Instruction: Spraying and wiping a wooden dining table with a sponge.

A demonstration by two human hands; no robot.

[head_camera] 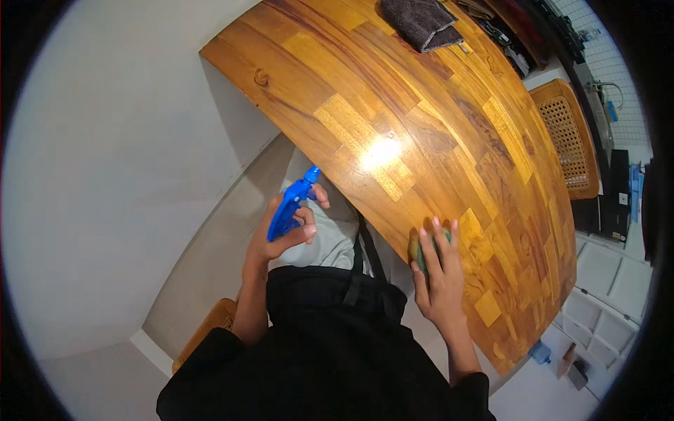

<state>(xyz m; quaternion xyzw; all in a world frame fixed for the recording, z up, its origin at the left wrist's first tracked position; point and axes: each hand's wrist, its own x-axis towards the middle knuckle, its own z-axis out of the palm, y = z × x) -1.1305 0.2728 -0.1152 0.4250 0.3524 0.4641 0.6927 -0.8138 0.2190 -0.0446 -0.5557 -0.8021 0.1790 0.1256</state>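
Note:
My left hand [287, 226] is wrapped around a spray bottle with a blue trigger head [291, 204] and a pale body, partly hidden by my fingers. The bottle is held in front of my waist, its nozzle close to the near edge of the wooden table [379, 105]. On the tabletop, my right hand [442, 263] rests with fingers spread over a green and yellowish sponge [416, 250], pressing it flat near that same edge. Most of the sponge is covered by my fingers. A bright light reflection shows on the wood.
A folded dark grey cloth [421, 23] lies at the table's far side. Beyond the table stands a cane-backed wooden chair [566, 139], and another chair [208, 331] is behind my left arm. A white wall [105, 158] borders the left. A blue plastic bottle [539, 352] shows past the right corner.

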